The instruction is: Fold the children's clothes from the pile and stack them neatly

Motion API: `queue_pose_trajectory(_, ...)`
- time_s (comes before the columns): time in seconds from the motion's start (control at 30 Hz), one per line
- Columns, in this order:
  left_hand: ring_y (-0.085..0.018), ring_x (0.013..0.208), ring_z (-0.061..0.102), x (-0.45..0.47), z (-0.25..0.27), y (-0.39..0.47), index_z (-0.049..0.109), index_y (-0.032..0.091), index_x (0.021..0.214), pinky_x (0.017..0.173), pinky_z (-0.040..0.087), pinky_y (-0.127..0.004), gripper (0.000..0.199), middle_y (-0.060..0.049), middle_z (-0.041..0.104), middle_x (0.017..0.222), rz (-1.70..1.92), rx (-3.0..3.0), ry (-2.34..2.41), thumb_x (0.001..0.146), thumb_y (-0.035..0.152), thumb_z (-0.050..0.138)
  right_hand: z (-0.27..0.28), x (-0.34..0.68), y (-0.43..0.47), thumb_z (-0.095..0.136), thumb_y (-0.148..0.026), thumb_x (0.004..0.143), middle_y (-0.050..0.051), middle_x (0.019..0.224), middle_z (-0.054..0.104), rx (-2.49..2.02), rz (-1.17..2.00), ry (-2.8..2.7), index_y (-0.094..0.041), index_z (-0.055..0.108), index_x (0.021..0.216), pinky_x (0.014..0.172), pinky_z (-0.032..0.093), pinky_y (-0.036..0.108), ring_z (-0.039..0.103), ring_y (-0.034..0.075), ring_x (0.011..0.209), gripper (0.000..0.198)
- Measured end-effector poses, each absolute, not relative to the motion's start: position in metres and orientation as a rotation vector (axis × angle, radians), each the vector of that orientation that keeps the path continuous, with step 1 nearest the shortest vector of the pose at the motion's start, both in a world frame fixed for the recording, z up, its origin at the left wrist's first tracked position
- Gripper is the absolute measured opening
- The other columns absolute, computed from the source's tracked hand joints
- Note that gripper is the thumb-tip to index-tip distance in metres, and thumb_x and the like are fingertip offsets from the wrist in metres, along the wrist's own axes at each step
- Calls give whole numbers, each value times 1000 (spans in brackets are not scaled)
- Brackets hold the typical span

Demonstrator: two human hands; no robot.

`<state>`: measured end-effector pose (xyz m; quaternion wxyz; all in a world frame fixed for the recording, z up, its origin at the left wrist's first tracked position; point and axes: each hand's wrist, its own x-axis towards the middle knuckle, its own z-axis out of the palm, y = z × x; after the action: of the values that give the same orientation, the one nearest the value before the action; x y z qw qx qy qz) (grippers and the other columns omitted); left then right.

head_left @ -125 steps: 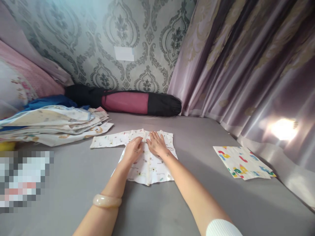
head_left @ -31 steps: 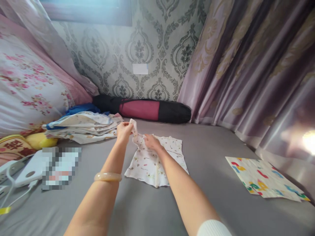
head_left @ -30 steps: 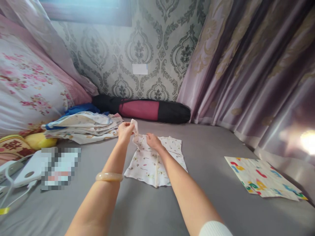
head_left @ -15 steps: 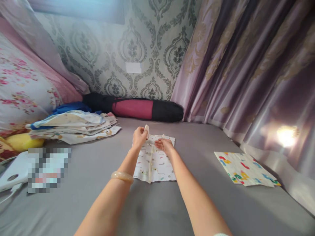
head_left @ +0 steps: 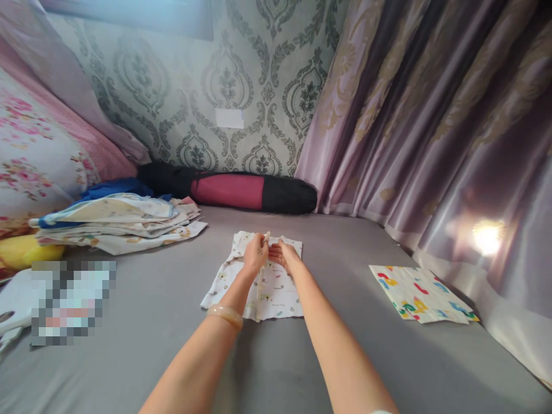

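A small white cloth (head_left: 280, 293) printed with tiny figures lies on the grey sheet in front of me, with a cream strip running down its middle. Its left part spreads out to the side under my left forearm. My left hand (head_left: 257, 253) is closed in a pinch on the upper middle of the cloth, and a pale bit of fabric sticks up at its fingertips. Close against it, my right hand (head_left: 285, 254) rests over the upper right part with its fingers stretched toward the left hand. A pale bangle circles my left wrist.
A folded cloth with colourful shapes (head_left: 425, 294) lies to the right. At the left are a stack of folded fabrics (head_left: 125, 221), a yellow item (head_left: 28, 252), a white device (head_left: 17, 299) and a blurred-out object. A black and maroon roll (head_left: 228, 191) lies along the wall, beside curtains (head_left: 388, 115).
My left hand has moved right to the cloth's middle, meeting my right hand. The cloth's left part now lies spread farther left. The view has turned slightly right.
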<state>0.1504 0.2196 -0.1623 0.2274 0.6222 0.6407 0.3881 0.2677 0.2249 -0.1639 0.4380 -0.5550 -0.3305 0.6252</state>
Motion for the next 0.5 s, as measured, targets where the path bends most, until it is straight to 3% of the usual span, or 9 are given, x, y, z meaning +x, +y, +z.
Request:
queue_pose_trajectory(0.17, -20, 78, 61, 152, -162, 218, 58, 20, 99, 68, 40, -27, 16, -6, 66, 83, 1015, 1814, 1741, 88, 23, 47, -163, 271, 227, 23, -54, 98, 12, 84, 69, -1350, 1593, -791, -15, 57, 91, 68, 56, 31, 69, 19, 79, 52)
queue_pose_trajectory(0.3, -19, 79, 62, 154, -159, 218, 58, 20, 103, 70, 41, -27, 18, -5, 67, 85, 955, 1904, 1724, 89, 21, 46, -157, 272, 227, 29, -60, 94, 9, 72, 65, -1306, 1659, -708, -16, 56, 84, 64, 56, 28, 67, 18, 70, 53)
queue_pose_trajectory(0.5, -20, 84, 64, 157, -161, 215, 60, 19, 103, 74, 45, -28, 22, -7, 69, 90, 915, 1986, 1621, 88, 21, 44, -151, 269, 229, 53, -38, 89, 2, 62, 63, -1416, 1541, -914, -17, 58, 78, 59, 53, 24, 61, 13, 57, 24)
